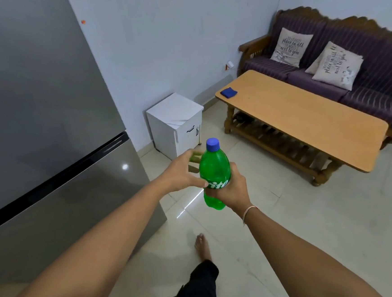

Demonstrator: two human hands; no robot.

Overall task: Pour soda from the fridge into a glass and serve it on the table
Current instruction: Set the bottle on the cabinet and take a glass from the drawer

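**One bottle, two hands, beside the fridge**

Pale tiled floor (290,223), plain light walls, and there on the left stands the big grey fridge (42,118), both its doors closed, a dark seam running between the upper and the lower one. Against the far wall sits one small white cabinet (176,124). To the right, one long wooden table (305,121) with a slatted shelf beneath, and on its near-left corner lies one folded blue cloth (228,92). Behind the table, one purple striped sofa (357,42) with a carved wooden frame, and two lettered cushions, count them: the first cushion (291,47) leaning on the backrest, the second cushion (338,65) just beside it.

Now the action, out in front of the person at mid-room: one green soda bottle (214,168), upright, blue cap (212,144) on, held in the air well apart from the table. The right hand (228,190) grips it round the label and lower body, fingers wrapped on the plastic. The left hand (183,172) is at the bottle's left side, thumb touching the label, fingers spread apart and blurred behind the bottle's shoulder. One thin bracelet (249,212) shows on the right wrist. One bare foot (202,246) on the tiles below.
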